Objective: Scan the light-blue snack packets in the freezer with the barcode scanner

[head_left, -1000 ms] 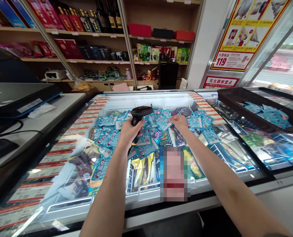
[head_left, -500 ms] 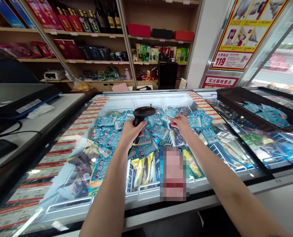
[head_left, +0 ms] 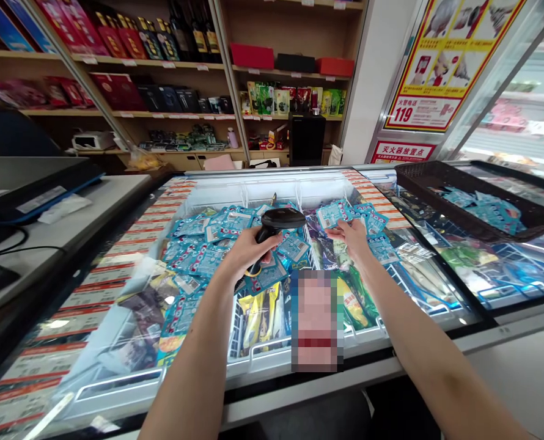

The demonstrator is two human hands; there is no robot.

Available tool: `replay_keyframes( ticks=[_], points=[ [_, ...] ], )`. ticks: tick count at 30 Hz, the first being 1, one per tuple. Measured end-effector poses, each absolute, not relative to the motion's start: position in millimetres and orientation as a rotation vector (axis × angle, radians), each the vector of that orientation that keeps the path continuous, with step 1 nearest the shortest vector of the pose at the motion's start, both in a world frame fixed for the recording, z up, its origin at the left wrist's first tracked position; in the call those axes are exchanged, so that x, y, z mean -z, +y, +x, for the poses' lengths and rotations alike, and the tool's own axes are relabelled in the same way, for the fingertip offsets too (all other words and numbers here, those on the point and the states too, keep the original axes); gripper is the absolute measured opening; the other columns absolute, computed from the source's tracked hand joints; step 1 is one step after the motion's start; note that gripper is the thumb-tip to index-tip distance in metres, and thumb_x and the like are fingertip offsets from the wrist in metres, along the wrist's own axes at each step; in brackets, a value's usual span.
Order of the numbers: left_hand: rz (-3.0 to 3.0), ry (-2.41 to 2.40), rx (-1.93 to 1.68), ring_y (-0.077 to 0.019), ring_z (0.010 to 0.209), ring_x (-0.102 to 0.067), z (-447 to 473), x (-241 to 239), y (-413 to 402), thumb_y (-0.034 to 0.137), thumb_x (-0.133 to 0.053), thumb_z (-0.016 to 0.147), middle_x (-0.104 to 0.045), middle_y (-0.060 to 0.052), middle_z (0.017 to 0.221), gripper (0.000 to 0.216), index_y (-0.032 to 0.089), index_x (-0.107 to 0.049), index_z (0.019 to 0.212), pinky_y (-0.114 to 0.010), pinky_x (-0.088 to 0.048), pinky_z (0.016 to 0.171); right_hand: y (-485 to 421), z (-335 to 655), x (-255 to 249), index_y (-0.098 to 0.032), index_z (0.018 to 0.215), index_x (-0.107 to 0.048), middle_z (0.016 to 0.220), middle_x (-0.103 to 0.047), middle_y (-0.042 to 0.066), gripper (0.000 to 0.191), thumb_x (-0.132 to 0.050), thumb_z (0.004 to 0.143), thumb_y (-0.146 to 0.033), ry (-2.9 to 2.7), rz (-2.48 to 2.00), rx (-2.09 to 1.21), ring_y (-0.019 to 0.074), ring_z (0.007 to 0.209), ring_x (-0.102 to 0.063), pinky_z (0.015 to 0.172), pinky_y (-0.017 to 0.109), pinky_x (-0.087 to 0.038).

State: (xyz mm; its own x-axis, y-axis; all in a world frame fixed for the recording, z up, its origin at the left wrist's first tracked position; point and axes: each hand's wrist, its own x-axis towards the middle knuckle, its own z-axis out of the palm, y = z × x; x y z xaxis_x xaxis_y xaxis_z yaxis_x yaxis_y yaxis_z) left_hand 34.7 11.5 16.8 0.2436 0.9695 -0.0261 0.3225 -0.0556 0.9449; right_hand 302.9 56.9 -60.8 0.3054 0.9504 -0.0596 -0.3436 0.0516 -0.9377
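My left hand (head_left: 249, 252) is wrapped round the handle of a black barcode scanner (head_left: 283, 217), held above blue packets (head_left: 194, 260) that lie scattered on the left. To the right, my right hand (head_left: 352, 237) pinches the lower edge of a blue packet (head_left: 333, 214). More blue packets (head_left: 382, 247) lie just beyond and beside that hand. Under the packets, wire dividers and other bagged goods show inside the chest freezer, among them yellow packs (head_left: 260, 311).
A brown basket (head_left: 412, 183) with several blue packets stands on the right. Orange-striped price labels (head_left: 77, 315) run along the freezer's left side. A white counter (head_left: 111, 195) with a dark machine is at far left; stocked shelves (head_left: 157, 116) stand behind. A blurred patch covers the front middle.
My right hand has moved right with a blue packet, away from the pile. The scanner in my left hand has shifted slightly right. The whole view has moved a little.
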Motion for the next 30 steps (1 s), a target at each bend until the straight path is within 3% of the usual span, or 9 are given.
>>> replay_keyframes(
  ticks=[9,15,18,21,24,30],
  points=[
    [1.550,1.242,-0.807,-0.0136,0.044,-0.052,41.8,-15.2,12.1,0.043,-0.074,0.071,-0.056,-0.001,0.054,0.029,0.019,-0.061,0.078,-0.025,-0.037,0.045,58.5,302.2,57.9,-0.024,0.085,-0.039,0.058,-0.059,-0.004,0.025,-0.064,0.084,-0.022,-0.801,-1.171,-1.114,0.0179,0.055,-0.071,0.049,0.027,-0.061],
    [1.568,1.238,-0.768,-0.0130,0.043,-0.051,43.9,-14.1,10.2,0.044,-0.073,0.072,-0.054,0.000,0.050,0.029,0.019,-0.060,0.077,-0.023,-0.036,0.044,57.3,303.5,58.0,-0.024,0.090,-0.043,0.054,-0.058,-0.005,0.032,-0.070,0.078,-0.034,-0.842,-1.233,-1.081,0.0203,0.051,-0.068,0.046,0.031,-0.058],
    [1.556,1.238,-0.798,-0.0132,0.044,-0.052,42.2,-12.7,11.3,0.046,-0.073,0.072,-0.056,0.001,0.053,0.032,0.019,-0.060,0.081,-0.023,-0.037,0.045,57.3,312.2,57.2,-0.023,0.101,-0.049,0.057,-0.061,-0.001,0.034,-0.065,0.081,-0.045,-0.950,-1.344,-0.964,0.0241,0.056,-0.069,0.053,0.036,-0.058],
    [1.558,1.264,-0.852,-0.0129,0.045,-0.053,38.1,-10.9,13.8,0.050,-0.071,0.074,-0.057,0.001,0.054,0.034,0.019,-0.059,0.079,-0.023,-0.038,0.046,56.4,332.8,52.7,-0.019,0.113,-0.055,0.070,-0.069,0.007,0.039,-0.051,0.089,-0.050,-1.094,-1.593,-0.604,0.0278,0.070,-0.071,0.071,0.042,-0.056],
    [1.536,1.297,-0.903,-0.0125,0.044,-0.052,34.8,-10.2,15.4,0.051,-0.069,0.075,-0.056,0.001,0.051,0.035,0.019,-0.057,0.076,-0.023,-0.037,0.045,54.0,357.8,47.1,-0.015,0.112,-0.061,0.096,-0.072,0.016,0.036,-0.044,0.093,-0.040,-1.084,-1.909,-0.162,0.0340,0.096,-0.067,0.087,0.048,-0.049],
    [1.439,1.349,-1.095,-0.0098,0.042,-0.050,35.7,-11.2,14.7,0.047,-0.071,0.073,-0.057,0.001,0.056,0.033,0.018,-0.056,0.076,-0.022,-0.035,0.043,48.5,386.0,47.9,-0.011,0.125,-0.056,0.113,-0.064,0.022,0.040,-0.041,0.091,-0.025,-0.997,-2.109,0.102,0.0369,0.111,-0.057,0.091,0.049,-0.043]
  ],
)
